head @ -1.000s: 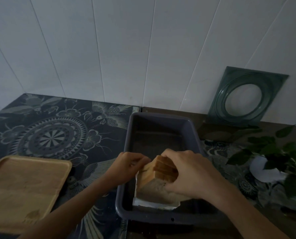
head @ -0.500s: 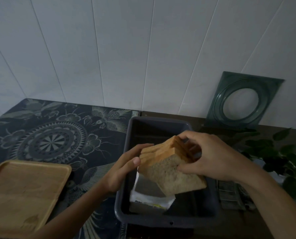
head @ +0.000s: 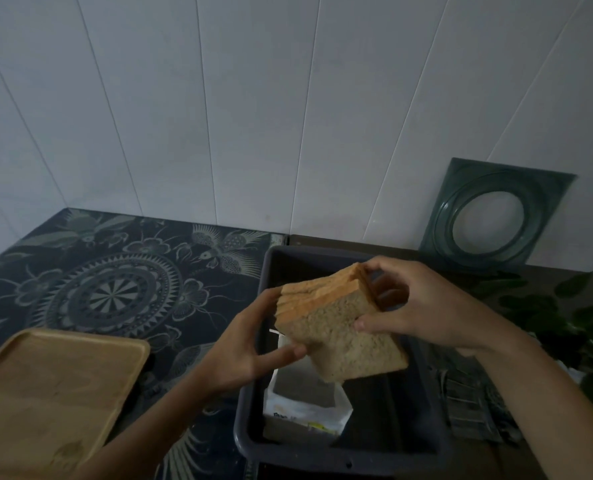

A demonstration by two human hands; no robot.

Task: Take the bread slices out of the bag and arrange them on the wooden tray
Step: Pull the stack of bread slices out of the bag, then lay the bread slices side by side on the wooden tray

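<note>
A stack of several brown bread slices (head: 336, 327) hangs tilted in the air above a dark plastic bin (head: 423, 441). My right hand (head: 416, 306) grips the stack from its right side, thumb on the front slice. My left hand (head: 250, 351) touches the stack's left edge, fingers spread around it. The bread bag (head: 305, 407), clear with white print, stands open in the bin below the slices. The wooden tray (head: 46, 389) lies bare at the lower left on the patterned cloth.
A dark patterned cloth (head: 115, 289) covers the table's left part. A green glass plate (head: 492, 220) leans on the white wall at the back right. A leafy plant (head: 579, 327) stands at the right edge, and a metal rack (head: 471, 407) lies beside the bin.
The bread stack came up out of the bag and now hangs clear of it. My left hand let go of the bag and rose to the stack's left edge.
</note>
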